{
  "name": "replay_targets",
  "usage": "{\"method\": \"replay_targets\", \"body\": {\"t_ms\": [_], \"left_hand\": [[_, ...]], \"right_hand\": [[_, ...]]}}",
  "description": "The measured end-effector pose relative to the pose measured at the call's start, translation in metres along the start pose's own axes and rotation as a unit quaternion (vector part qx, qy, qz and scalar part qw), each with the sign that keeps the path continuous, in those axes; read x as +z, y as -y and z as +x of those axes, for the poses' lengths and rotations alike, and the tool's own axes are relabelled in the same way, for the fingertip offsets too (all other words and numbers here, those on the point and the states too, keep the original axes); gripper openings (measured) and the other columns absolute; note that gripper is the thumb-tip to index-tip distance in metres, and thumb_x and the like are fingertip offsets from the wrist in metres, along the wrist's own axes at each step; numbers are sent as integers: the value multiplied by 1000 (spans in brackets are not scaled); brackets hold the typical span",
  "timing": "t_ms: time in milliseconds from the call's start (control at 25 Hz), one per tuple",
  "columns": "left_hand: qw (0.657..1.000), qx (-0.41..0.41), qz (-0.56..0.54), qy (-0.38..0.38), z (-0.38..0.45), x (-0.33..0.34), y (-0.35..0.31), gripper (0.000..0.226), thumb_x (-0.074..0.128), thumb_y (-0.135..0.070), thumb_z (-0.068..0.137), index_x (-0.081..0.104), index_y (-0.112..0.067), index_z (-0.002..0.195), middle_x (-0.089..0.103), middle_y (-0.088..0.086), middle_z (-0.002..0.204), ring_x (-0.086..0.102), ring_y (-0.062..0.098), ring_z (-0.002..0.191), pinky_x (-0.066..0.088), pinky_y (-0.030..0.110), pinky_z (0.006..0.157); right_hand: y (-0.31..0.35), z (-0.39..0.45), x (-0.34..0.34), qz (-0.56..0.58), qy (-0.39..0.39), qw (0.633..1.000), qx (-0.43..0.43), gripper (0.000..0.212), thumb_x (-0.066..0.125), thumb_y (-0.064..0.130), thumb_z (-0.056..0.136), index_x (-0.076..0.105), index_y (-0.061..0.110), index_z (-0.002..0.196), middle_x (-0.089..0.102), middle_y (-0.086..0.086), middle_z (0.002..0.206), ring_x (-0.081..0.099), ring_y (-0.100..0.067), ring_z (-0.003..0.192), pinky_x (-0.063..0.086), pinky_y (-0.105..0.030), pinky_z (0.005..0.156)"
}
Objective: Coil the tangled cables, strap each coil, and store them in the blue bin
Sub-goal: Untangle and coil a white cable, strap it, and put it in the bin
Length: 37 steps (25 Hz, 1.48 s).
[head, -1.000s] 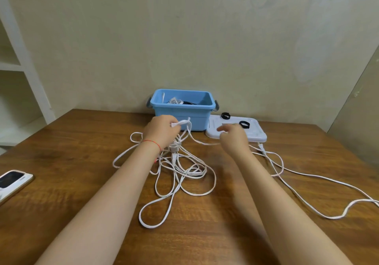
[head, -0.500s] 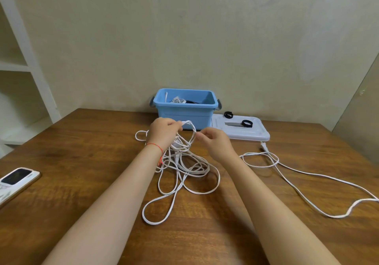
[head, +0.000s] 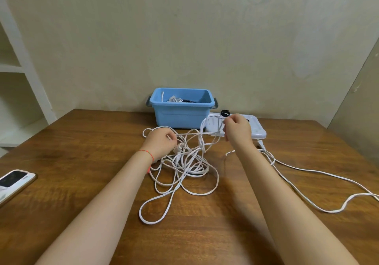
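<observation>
Far left, a phone (head: 14, 180) lies face up at the edge of the wooden table (head: 86, 151), well apart from everything else. Moving in, the left hand (head: 161, 141), with a red string round its wrist, has its fingers curled around strands at the top of the tangled white cable (head: 184, 166), gripping them just above the pile. The rest of that mess sits on the table in loose overlapping loops, with one big loop trailing toward the near edge. Behind it, against the wall, is the blue bin (head: 181, 112), lid off, with what looks like a white coil and something dark already inside, though it's too small to be sure. Next, the right hand (head: 238, 129) is raised a bit and pinches a loop of the same white cable, pulled up and away from the pile. Behind that hand the white lid (head: 258, 132) lies flat beside the bin, with a black strap (head: 225, 112) on it. Off to the right, a long run of cable snakes across the table to the frame edge.
</observation>
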<state>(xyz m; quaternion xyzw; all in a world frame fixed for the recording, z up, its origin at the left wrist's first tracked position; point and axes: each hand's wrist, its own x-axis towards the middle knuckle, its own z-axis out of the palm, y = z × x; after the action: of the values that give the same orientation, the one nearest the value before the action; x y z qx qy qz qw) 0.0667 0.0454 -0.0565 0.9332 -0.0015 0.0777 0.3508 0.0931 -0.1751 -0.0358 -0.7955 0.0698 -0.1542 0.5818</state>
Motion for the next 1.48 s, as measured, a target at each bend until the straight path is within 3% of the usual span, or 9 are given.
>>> {"method": "replay_targets", "body": {"t_ms": [160, 400, 560, 680, 760, 920, 1160, 1320, 1480], "left_hand": [[987, 61, -128, 79, -7, 18, -20, 27, 67, -38, 91, 66, -24, 115, 62, -11, 106, 57, 7, 100, 48, 25, 82], [979, 73, -76, 175, -13, 28, -32, 24, 61, -50, 93, 75, -31, 92, 70, -5, 83, 60, 9, 71, 45, 25, 67], [981, 31, -176, -69, -4, 14, -34, 22, 55, -29, 100, 75, -20, 100, 67, -3, 87, 61, 13, 80, 45, 22, 59], [903, -125, -217, -350, 8, -18, -12, 26, 45, -23, 100, 70, -15, 100, 67, 6, 97, 58, 27, 87, 37, 31, 68], [874, -209, -211, -385, 15, -38, 7, 31, 40, -21, 99, 68, -17, 111, 66, 9, 114, 59, 31, 100, 43, 34, 79], [946, -176, -127, -241, 22, -29, -2, 48, 44, -17, 93, 52, -18, 140, 43, 12, 145, 45, 32, 131, 38, 44, 110], [985, 114, -122, 41, -4, 14, -59, 42, 67, -22, 88, 62, -28, 129, 63, -7, 123, 56, 10, 115, 45, 30, 96], [986, 87, -127, 68, -7, 20, -59, 9, 68, -28, 93, 74, -23, 97, 74, -3, 81, 68, 11, 80, 56, 29, 75], [984, 96, -144, 48, -11, 17, -62, 24, 59, -38, 98, 73, -24, 84, 63, -3, 67, 57, 11, 62, 47, 28, 64]], "right_hand": [[14, -10, 3, -23, 79, 996, 19, 21, 46, 14, 97, 67, 11, 96, 58, -2, 79, 47, -14, 65, 37, -27, 56], [11, -16, -9, -23, 110, 994, -1, 20, 51, 24, 101, 71, 21, 101, 62, 10, 87, 43, -4, 61, 35, -20, 54], [2, -2, -14, -72, 32, 997, 20, 26, 45, 15, 100, 70, 11, 95, 62, -5, 86, 47, -14, 65, 42, -28, 60], [-11, 11, -33, -93, -50, 993, 60, 26, 44, 13, 99, 68, 4, 93, 58, -10, 81, 45, -24, 67, 29, -27, 51], [-21, 16, -43, -93, -63, 992, 64, 25, 46, 10, 94, 64, -3, 81, 49, -9, 70, 39, -27, 69, 24, -31, 53], [-7, -3, -30, -63, 42, 997, 29, 24, 47, 18, 100, 68, 8, 106, 59, -3, 81, 45, -15, 62, 34, -26, 53], [20, -30, -11, -63, 199, 974, -92, 14, 64, 25, 95, 78, 20, 96, 73, 8, 88, 64, -5, 81, 49, -21, 68], [25, -28, -23, -144, 211, 962, -97, 14, 65, 26, 95, 77, 19, 92, 61, 17, 55, 52, 4, 51, 37, -11, 50], [26, -25, -29, -180, 196, 959, -94, 20, 62, 29, 97, 77, 19, 88, 54, 14, 51, 44, -2, 50, 32, -15, 49]]}}
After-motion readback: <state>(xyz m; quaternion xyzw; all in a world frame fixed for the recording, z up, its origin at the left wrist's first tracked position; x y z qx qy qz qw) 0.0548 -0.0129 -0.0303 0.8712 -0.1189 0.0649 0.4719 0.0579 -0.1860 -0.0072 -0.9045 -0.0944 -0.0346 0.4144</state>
